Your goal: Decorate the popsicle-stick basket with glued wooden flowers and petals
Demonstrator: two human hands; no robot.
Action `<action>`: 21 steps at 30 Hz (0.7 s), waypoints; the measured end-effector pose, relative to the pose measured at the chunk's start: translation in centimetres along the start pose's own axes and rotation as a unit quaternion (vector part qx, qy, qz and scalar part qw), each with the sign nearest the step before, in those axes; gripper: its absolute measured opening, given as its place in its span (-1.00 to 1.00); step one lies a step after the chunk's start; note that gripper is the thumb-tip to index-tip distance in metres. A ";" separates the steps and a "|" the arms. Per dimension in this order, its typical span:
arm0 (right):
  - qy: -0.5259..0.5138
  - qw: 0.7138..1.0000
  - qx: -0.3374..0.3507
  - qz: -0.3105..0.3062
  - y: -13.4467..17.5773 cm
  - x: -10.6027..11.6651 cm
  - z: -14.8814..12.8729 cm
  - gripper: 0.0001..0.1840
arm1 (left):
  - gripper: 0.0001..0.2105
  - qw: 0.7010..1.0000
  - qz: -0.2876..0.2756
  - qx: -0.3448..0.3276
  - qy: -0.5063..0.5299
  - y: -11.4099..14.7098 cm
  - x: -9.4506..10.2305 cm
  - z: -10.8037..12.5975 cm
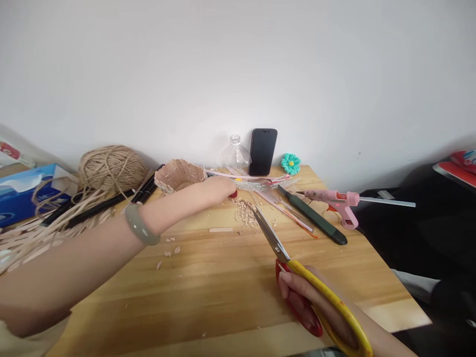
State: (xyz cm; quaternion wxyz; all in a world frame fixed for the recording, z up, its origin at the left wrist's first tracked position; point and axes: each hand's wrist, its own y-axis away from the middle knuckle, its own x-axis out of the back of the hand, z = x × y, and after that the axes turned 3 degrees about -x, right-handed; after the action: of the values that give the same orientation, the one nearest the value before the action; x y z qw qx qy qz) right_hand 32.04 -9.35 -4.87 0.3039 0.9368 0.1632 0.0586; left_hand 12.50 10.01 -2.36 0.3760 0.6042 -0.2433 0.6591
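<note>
My right hand (305,287) grips a pair of scissors (274,243) with one yellow and one red handle. Their blades look closed and point away toward a heap of wood shavings (246,213). Reaching across from the left, my left hand (222,189) is by the far side of the shavings. A small dark red thing (234,194) shows at its fingertips, but its fingers are mostly hidden, so I cannot tell whether it holds that. Just behind that wrist stands a scalloped basket-like cup (180,174). A short wooden stick (220,230) lies in front of the shavings.
A pink glue gun (344,202) and a dark-green-handled cutter (316,218) lie at the right edge. Along the wall are a phone (262,152), a clear bottle top (235,154) and a teal flower (290,163). Left are a twine ball (113,168) and a blue tissue box (22,196).
</note>
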 end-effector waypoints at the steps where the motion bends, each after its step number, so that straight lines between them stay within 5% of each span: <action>1: -0.004 1.000 0.002 0.000 0.1 -0.1 -0.1 -0.48 | -0.84 1.000 -0.005 -0.004 0.002 0.1 0.1 -0.1; 14: 0.019 1.000 0.003 0.014 0.7 -0.8 -0.5 -0.46 | -0.71 0.997 -0.076 0.031 0.001 0.3 0.0 0.4; 21: 0.012 0.999 0.031 0.016 0.8 -0.8 -0.9 -0.52 | -0.84 0.999 -0.043 0.015 -0.015 1.0 0.2 0.4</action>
State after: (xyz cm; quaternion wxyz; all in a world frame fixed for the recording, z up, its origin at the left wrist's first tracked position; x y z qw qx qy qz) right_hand 31.26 -9.72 -3.68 0.2722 0.9473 0.1539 0.0699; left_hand 11.92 9.13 -1.97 0.3915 0.6297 -0.2127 0.6364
